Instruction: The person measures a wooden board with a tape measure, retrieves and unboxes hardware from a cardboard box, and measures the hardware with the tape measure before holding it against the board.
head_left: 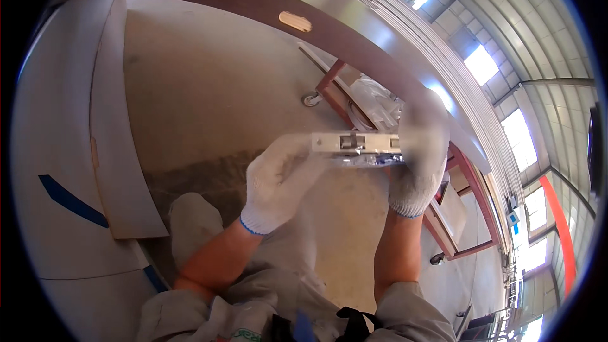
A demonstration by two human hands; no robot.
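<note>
Two gloved hands are clenched on a metal lock body (356, 147) — the left hand (278, 180) at its left end, the right hand (418, 164) at its right — held just below the door edge (354, 35).

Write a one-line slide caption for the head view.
Two gloved hands, left hand and right hand, hold a metal lock body.
</note>
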